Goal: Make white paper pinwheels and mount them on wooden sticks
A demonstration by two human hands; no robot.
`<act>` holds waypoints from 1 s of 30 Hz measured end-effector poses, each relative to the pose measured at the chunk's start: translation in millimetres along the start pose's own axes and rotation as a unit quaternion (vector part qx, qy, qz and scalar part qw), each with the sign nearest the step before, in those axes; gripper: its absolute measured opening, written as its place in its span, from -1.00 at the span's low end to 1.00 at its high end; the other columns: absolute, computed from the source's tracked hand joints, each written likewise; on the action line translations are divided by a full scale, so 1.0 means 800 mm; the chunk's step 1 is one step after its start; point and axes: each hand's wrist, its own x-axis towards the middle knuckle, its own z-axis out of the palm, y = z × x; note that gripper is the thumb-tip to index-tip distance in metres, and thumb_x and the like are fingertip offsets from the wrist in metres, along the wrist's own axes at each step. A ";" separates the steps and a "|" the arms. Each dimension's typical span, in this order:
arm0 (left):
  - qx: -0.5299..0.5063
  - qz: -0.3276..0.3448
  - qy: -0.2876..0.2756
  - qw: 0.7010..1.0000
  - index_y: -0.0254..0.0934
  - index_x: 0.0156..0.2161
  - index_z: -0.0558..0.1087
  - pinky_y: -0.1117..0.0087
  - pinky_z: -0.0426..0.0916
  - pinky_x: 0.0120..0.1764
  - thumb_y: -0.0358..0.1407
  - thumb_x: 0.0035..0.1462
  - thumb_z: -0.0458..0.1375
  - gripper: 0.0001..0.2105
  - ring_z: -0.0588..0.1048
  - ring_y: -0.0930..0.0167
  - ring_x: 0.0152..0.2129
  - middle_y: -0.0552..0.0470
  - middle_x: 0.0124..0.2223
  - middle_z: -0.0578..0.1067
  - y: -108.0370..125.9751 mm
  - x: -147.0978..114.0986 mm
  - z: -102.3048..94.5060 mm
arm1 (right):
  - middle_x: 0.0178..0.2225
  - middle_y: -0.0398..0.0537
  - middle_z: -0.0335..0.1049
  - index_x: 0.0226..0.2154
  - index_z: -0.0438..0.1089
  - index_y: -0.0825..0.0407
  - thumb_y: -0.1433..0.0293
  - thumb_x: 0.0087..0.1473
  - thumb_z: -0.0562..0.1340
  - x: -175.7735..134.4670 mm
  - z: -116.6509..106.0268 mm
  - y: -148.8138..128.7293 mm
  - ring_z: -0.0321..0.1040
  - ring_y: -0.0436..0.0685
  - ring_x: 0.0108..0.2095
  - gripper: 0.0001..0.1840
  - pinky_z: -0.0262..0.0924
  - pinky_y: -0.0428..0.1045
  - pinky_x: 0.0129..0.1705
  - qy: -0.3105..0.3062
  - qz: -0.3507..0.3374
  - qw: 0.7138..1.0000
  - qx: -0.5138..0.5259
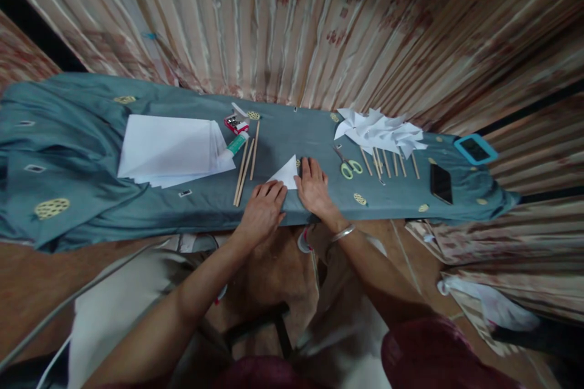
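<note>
Between my left hand (pixel 263 209) and right hand (pixel 314 187), a white paper triangle (pixel 287 174) is touching both, long edge slanting forward left-to-right; I'm resting both unclenched.

Left hand (pixel 261 209) and right hand (pixel 314 187) lie palm-down, forearms (pixel 191 295) angled inward.

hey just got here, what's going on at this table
A person has both bare hands at a white paper triangle on the cloth-covered table. The left hand lies over its lower left corner, and the right hand is at its right edge. To the left are a stack of white paper and loose wooden sticks. To the right, scissors lie beside white paper pinwheels on sticks.
</note>
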 end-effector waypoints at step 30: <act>-0.023 -0.004 0.005 1.000 -0.42 0.18 0.24 0.09 0.18 0.17 -0.31 0.14 0.16 -0.49 0.26 0.11 0.17 -0.28 0.21 0.32 -0.002 -0.004 -0.001 | 0.26 0.34 0.10 0.19 0.18 0.26 0.34 0.27 0.00 0.069 -0.004 0.001 0.04 0.32 0.28 -0.49 0.03 0.22 0.21 0.098 0.062 0.987 0.109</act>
